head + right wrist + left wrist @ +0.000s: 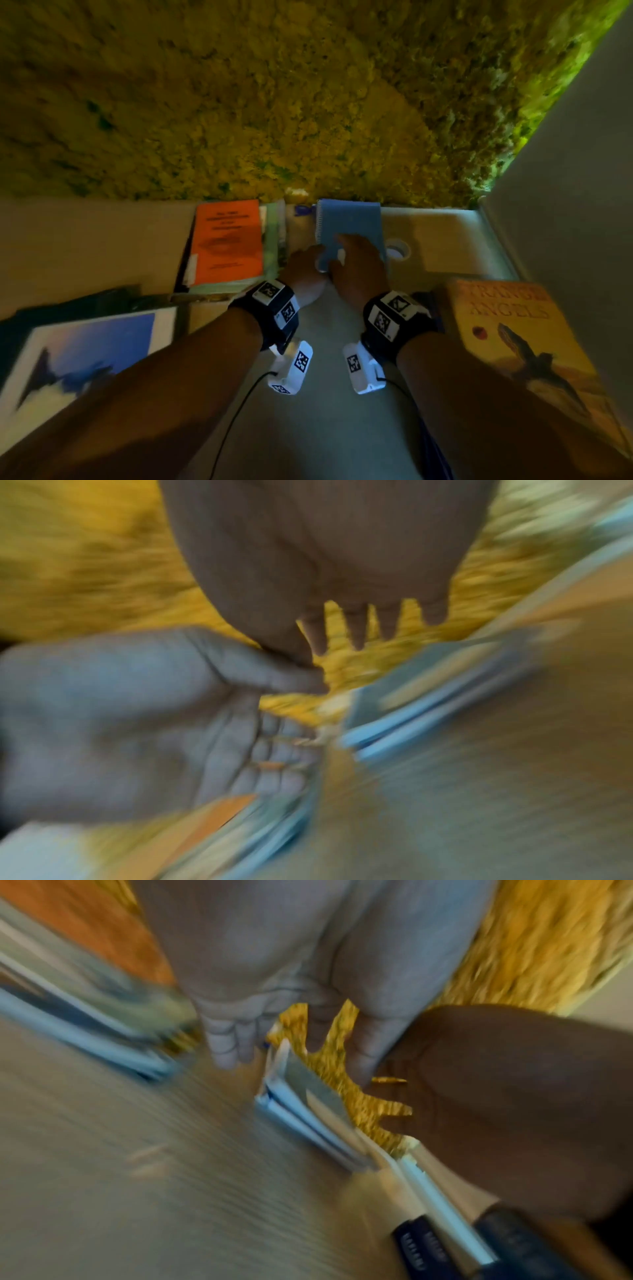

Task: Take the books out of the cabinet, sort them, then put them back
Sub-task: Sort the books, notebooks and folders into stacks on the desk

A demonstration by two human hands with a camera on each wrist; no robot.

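A blue spiral notebook lies on the pale table against the mossy yellow wall. My left hand is at its near left corner, thumb on the cover and fingers curled at the edge. The blurred left wrist view shows the notebook's edge between that hand's thumb and fingers. My right hand rests flat on the cover; its spread, straight fingers show in the right wrist view. An orange book tops a stack to the left.
A book with an aircraft cover lies at the near left. A yellow book titled "Strange Angels" lies at the near right beside a white panel. A round cable hole sits just right of the notebook.
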